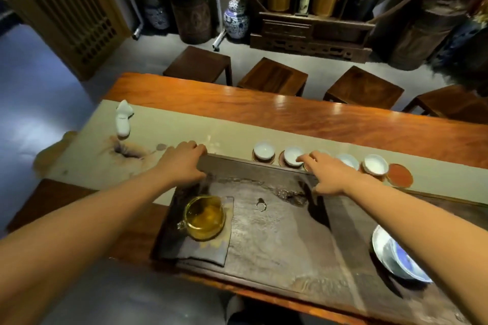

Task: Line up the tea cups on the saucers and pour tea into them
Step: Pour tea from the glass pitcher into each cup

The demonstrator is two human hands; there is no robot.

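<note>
Several white tea cups stand in a row on a beige runner (171,124) behind the dark tea tray (277,240). The first cup (264,150), second cup (293,156), fourth cup (349,160) and fifth cup (376,164) sit on brown saucers. My right hand (326,173) lies over the third cup (322,152), fingertips touching the second cup's rim, thumb apart on the tray edge. One red-brown saucer (400,175) at the right end is bare. A glass pitcher (204,216) of amber tea stands on a cloth on the tray. My left hand (182,163) rests on the tray's far left corner.
A blue-and-white bowl (396,258) sits on the tray's right side. A white figurine (123,120) stands at the runner's left end, near a dark hollow (126,152) in the table. Wooden stools (272,76) line the far side of the long table.
</note>
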